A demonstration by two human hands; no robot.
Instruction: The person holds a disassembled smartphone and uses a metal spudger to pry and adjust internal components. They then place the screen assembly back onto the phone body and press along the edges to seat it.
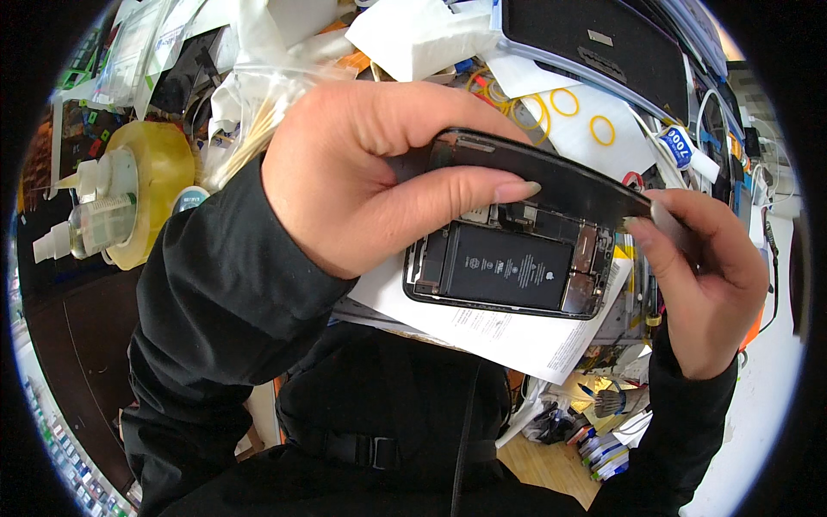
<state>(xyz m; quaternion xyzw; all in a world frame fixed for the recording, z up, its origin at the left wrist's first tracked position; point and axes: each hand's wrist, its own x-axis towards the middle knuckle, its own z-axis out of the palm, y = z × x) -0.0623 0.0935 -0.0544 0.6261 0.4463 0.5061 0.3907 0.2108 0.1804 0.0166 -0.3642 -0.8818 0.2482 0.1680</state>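
Note:
An opened smartphone is held in front of me, its black battery [508, 267] and inner metal parts exposed in the phone body [431, 297]. The dark screen panel [577, 191] is tilted up along the body's far side. My left hand [362, 164] grips the panel's left end, thumb on its inner face and fingers behind. At the right end, my right hand [711, 276] pinches the panel's corner between thumb and fingers. Beneath the phone lies a printed white sheet [482, 332]. Whether the panel is still joined to the body by cables cannot be made out.
To the left stand a roll of yellowish tape [172, 194] and small nozzle bottles [103, 226]. A bag of cotton swabs [250, 138] lies behind my left wrist. Yellow rubber bands [602, 130] rest on white paper beyond the phone, near a black-lined tray [594, 52].

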